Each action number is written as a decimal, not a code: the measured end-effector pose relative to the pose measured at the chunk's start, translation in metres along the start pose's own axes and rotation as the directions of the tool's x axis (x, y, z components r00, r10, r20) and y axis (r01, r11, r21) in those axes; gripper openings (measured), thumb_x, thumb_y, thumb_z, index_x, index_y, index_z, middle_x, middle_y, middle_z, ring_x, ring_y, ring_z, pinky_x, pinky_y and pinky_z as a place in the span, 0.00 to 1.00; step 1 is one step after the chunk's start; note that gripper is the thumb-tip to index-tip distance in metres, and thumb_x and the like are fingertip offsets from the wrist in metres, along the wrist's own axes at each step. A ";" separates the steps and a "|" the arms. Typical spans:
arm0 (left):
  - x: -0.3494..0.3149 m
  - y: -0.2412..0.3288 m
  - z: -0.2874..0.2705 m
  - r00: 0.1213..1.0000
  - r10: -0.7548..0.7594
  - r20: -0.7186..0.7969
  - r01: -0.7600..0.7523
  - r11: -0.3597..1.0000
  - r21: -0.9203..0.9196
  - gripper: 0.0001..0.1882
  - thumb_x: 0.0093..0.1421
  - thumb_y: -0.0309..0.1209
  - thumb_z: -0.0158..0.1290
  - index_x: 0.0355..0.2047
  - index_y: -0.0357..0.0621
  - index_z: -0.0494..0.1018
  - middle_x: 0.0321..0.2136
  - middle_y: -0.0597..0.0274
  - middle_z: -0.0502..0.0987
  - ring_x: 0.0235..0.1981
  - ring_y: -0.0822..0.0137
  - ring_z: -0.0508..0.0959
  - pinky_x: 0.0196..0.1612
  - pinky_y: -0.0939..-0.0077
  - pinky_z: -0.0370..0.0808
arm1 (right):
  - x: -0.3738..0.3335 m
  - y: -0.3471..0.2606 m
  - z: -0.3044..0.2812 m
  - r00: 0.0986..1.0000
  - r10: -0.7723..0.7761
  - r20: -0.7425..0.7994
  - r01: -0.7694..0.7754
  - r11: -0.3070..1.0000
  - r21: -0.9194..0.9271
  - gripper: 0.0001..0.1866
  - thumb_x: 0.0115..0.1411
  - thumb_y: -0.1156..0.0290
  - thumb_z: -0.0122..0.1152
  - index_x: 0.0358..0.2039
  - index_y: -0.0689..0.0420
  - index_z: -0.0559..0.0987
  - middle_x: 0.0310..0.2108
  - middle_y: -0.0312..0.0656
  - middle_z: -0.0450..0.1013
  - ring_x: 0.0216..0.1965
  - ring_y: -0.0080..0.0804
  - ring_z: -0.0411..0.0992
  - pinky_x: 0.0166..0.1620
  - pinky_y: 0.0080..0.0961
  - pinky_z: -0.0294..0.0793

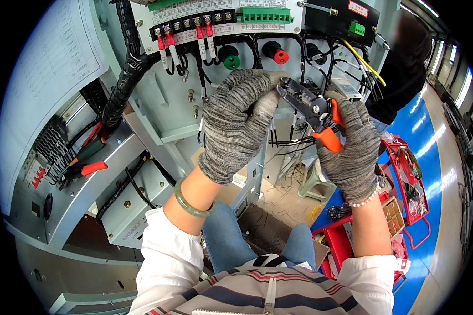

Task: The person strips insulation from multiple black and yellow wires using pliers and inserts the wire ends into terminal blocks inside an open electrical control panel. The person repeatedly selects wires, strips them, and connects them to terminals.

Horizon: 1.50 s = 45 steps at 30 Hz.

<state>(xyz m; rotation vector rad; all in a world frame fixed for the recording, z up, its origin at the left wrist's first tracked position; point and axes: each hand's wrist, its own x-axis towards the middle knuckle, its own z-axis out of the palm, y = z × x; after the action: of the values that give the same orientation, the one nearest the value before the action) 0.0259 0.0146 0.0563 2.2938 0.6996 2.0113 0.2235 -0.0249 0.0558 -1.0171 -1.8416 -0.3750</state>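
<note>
Both my hands wear grey knit gloves and are raised in front of an open electrical cabinet. My right hand [352, 147] grips a wire stripper [312, 107] with orange handles and dark jaws pointing up-left. My left hand [236, 123] is pinched at the stripper's jaws, fingertips closed on a thin wire whose end is hidden by the glove. Behind them black wires [286, 139] hang from a terminal strip [194, 26] with red-sleeved lugs. A green jade bangle sits on my left wrist, a bead bracelet on my right.
Green [229, 59] and red [277, 53] round buttons sit under the terminal strip. Orange-handled pliers [86, 169] lie on a grey ledge at left. A red tool cart [404, 184] stands at right on a blue floor. Another person in dark clothes [404, 68] stands at upper right.
</note>
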 end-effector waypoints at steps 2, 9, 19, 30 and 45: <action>-0.002 -0.002 0.003 0.999 -0.033 -0.032 0.031 0.998 -0.055 0.09 0.56 0.26 0.52 0.38 0.40 0.75 0.34 0.58 0.76 0.34 0.68 0.76 0.39 0.76 0.72 | 0.000 0.000 0.005 0.999 -0.024 -0.042 0.024 1.000 -0.009 0.29 0.38 0.80 0.61 0.47 0.59 0.71 0.39 0.48 0.69 0.40 0.42 0.71 0.44 0.29 0.73; 0.002 0.005 0.003 0.999 -0.047 -0.024 0.049 0.996 0.076 0.08 0.54 0.27 0.54 0.35 0.40 0.74 0.30 0.56 0.74 0.31 0.63 0.75 0.35 0.74 0.73 | 0.007 -0.006 0.012 1.000 -0.009 -0.014 0.008 0.996 -0.094 0.34 0.33 0.68 0.70 0.46 0.58 0.72 0.40 0.55 0.69 0.42 0.52 0.69 0.46 0.40 0.69; 0.005 0.006 0.002 0.997 -0.071 -0.036 0.074 0.993 0.088 0.08 0.54 0.28 0.54 0.35 0.41 0.75 0.27 0.56 0.74 0.27 0.63 0.75 0.32 0.74 0.72 | 0.009 -0.004 0.019 1.000 -0.014 -0.003 0.014 0.995 -0.103 0.37 0.33 0.67 0.71 0.49 0.58 0.69 0.41 0.57 0.68 0.44 0.51 0.68 0.46 0.40 0.70; 0.008 0.006 -0.004 0.992 -0.123 0.033 0.120 0.988 0.098 0.11 0.53 0.27 0.57 0.37 0.38 0.76 0.28 0.62 0.77 0.29 0.74 0.74 0.35 0.80 0.72 | 0.008 0.001 0.020 0.999 -0.054 -0.010 0.053 0.995 -0.090 0.33 0.37 0.71 0.67 0.49 0.60 0.70 0.39 0.52 0.71 0.41 0.45 0.71 0.45 0.34 0.72; 0.008 -0.006 -0.003 0.990 -0.134 0.038 0.133 0.991 0.013 0.10 0.50 0.32 0.60 0.31 0.40 0.77 0.24 0.64 0.77 0.25 0.73 0.74 0.30 0.80 0.71 | -0.002 0.003 0.027 0.993 0.091 0.070 -0.100 0.984 0.146 0.28 0.42 0.70 0.66 0.46 0.64 0.71 0.35 0.53 0.72 0.36 0.42 0.74 0.41 0.30 0.73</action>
<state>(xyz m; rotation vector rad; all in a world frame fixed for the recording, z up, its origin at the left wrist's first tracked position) 0.0216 0.0221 0.0623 2.2193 0.8384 1.9055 0.2098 -0.0073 0.0404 -1.0192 -1.8395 -0.1464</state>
